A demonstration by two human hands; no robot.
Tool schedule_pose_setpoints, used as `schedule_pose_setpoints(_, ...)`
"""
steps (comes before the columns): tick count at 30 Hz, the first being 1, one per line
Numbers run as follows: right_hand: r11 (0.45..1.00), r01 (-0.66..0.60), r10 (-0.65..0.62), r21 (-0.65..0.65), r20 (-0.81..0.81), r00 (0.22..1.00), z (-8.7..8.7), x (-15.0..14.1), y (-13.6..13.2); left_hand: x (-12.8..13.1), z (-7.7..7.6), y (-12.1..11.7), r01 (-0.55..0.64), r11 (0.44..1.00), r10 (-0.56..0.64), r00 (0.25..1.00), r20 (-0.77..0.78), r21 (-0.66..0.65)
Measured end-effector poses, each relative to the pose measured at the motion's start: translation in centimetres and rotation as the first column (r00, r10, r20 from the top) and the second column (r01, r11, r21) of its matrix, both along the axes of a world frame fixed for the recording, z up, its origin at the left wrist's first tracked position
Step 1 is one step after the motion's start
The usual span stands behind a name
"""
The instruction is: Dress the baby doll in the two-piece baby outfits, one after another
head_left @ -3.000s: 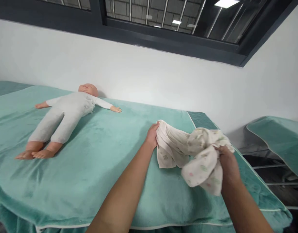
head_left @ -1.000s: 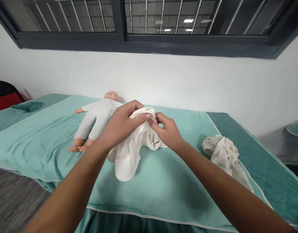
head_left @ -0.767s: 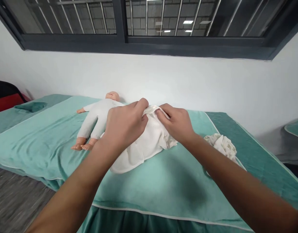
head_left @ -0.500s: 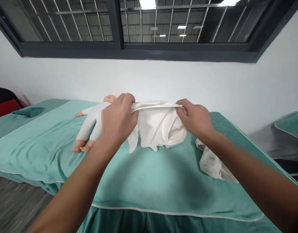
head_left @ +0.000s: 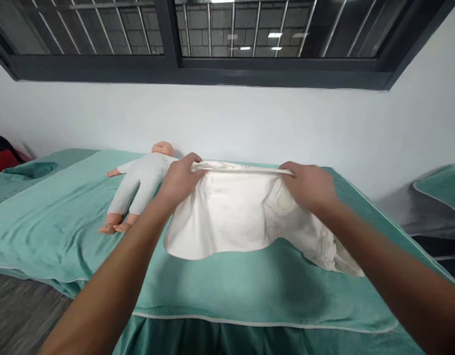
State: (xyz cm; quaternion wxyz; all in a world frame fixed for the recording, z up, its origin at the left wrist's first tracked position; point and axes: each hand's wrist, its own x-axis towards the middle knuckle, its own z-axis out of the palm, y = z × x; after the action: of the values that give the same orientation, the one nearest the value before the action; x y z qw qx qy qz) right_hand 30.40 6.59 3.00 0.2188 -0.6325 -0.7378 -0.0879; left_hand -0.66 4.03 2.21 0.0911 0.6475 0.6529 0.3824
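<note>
A white baby shirt is stretched between my two hands above the bed, its body hanging down and spread outward. My left hand pinches the top edge at its left end. At the other end of that edge, my right hand grips the fabric with thumb and fingers. Below my right forearm lies a pale patterned cloth, partly covered by the shirt and the arm. Left of my left hand, a baby doll in a whitish suit lies on its back, one arm hidden behind my hand.
A teal sheet with pale piping covers the bed. Behind it rises a white wall with a dark-framed, barred window. A red and black item sits at the far left, and a teal padded edge at the right.
The shirt has swung out and hangs fuller and wider, toward me and to the right over the patterned cloth. My hands have lowered slightly and moved farther apart, still gripping its edge.
</note>
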Motion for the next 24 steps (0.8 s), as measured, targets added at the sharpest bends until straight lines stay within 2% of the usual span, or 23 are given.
schedule_pose_setpoints(2,0.999,0.012,-0.008,-0.046,0.097,0.995,-3.0,-2.8,0.6,1.5,-2.9,1.6,-0.043,0.998,0.04,0.996,-0.08,-0.044)
schedule_pose_setpoints(4,0.999,-0.035,0.034,0.004,0.126,0.992,-7.1,-5.9,0.5,4.0,-6.6,2.5,-0.026,0.999,0.022,0.988,-0.155,-0.025)
schedule_pose_setpoints(5,0.994,-0.11,0.108,0.017,0.086,0.99,-9.2,-7.4,0.2,5.4,-8.6,2.6,0.027,0.999,-0.032,0.987,-0.157,-0.036)
schedule_pose_setpoints(7,0.95,-0.304,0.299,-0.078,-0.066,0.952,-13.2,-9.7,-0.7,7.8,-12.3,2.5,0.131,0.986,-0.143,0.984,-0.11,-0.103)
schedule_pose_setpoints(8,0.938,-0.31,0.286,-0.156,-0.161,0.945,-14.8,-10.5,-1.1,8.7,-13.8,2.4,0.135,0.983,-0.148,0.983,-0.105,-0.124)
schedule_pose_setpoints(10,0.926,-0.277,0.221,-0.257,-0.228,0.948,-16.9,-11.1,-1.4,9.6,-15.9,2.3,0.101,0.985,-0.117,0.987,-0.108,-0.143)
schedule_pose_setpoints(12,0.924,-0.241,0.175,-0.296,-0.231,0.957,-17.7,-11.0,-1.0,9.6,-16.9,2.5,0.069,0.986,-0.089,0.988,-0.128,-0.152)
schedule_pose_setpoints(14,0.924,-0.221,0.153,-0.311,-0.227,0.962,-17.6,-10.7,0.0,9.1,-17.1,3.2,0.042,0.986,-0.066,0.987,-0.149,-0.161)
schedule_pose_setpoints(20,0.932,-0.11,0.021,-0.344,-0.252,0.967,-16.3,-8.9,2.9,7.0,-16.1,4.7,-0.096,0.98,0.062,0.98,-0.191,-0.173)
schedule_pose_setpoints(24,0.959,-0.136,0.068,-0.247,-0.265,0.962,-15.4,-7.7,3.5,6.1,-15.1,4.4,-0.246,0.962,0.206,0.94,-0.274,-0.12)
